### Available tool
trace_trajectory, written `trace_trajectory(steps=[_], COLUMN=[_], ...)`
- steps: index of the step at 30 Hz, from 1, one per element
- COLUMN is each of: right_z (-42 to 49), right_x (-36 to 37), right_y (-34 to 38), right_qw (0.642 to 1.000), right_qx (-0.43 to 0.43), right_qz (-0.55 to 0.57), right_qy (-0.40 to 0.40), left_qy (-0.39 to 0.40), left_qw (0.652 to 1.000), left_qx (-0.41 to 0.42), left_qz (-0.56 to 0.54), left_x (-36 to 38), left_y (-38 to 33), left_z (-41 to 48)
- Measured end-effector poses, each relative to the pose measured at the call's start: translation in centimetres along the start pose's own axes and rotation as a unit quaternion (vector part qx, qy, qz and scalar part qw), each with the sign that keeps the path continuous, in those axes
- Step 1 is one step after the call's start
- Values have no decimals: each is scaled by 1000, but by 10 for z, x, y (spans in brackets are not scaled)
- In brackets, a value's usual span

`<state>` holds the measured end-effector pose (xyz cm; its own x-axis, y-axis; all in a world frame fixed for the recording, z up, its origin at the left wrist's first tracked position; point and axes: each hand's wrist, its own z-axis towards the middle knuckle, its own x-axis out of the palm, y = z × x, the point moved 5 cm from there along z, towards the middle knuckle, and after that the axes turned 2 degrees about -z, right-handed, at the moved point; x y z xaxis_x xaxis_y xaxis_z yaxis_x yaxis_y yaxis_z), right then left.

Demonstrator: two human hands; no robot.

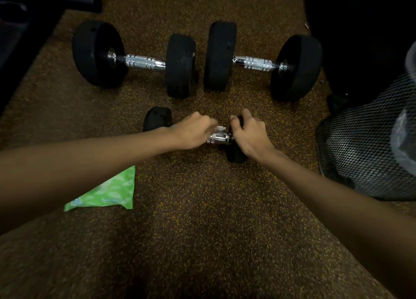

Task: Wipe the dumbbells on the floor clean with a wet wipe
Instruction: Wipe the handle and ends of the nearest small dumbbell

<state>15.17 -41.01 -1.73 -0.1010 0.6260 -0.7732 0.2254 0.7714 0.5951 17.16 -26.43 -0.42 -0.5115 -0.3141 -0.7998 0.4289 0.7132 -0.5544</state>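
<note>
Green wipe pack [108, 193] left, mesh bin [360, 152] right.

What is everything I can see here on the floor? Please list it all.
far left dumbbell: 1, black and chrome, back row
far right dumbbell: 1, black and chrome, beside it
small dumbbell: 1, black and chrome, nearer, under the hands
wet wipe: 1, white, on the small dumbbell's handle
wipes pack: 1, green, under the left forearm
mesh bin: 1, black, right edge
floor: speckled brown
left hand: holds the wet wipe
right hand: grips the small dumbbell's right head
</note>
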Motion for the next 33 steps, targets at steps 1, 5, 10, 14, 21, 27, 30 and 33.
trace_trajectory(steps=[1, 5, 10, 14, 21, 27, 30, 33], right_z=[0, -1, -1, -1, 2, 3, 3, 3], right_x=[0, -2, -1, -1, -2, -1, -1, -1], right_y=[0, 3, 1, 0, 0, -1, 0, 1], right_qw=[1000, 1000, 1000, 1000, 1000, 1000, 1000, 1000], right_qx=[0, -13, -5, -3, 6, 12, 11, 13], right_qz=[0, -3, -3, -1, 9, 13, 19, 22], right_qy=[-1, 1, -9, -3, 2, -2, 0, 4], left_qy=[15, 40, 8, -30, -48, -71, -81, -83], left_qw=[1000, 998, 996, 985, 998, 973, 954, 974], left_qx=[-25, -41, 79, 163, 45, 191, 234, 195], left_qz=[1, -2, 41, 51, 18, 106, 170, 80], left_x=[-1, 5, 17, 12, 3, 30, 27, 18], left_y=[1, -8, -15, -17, -10, -20, -12, -15], left_z=[8, 18, -7, -23, -4, -29, -35, -32])
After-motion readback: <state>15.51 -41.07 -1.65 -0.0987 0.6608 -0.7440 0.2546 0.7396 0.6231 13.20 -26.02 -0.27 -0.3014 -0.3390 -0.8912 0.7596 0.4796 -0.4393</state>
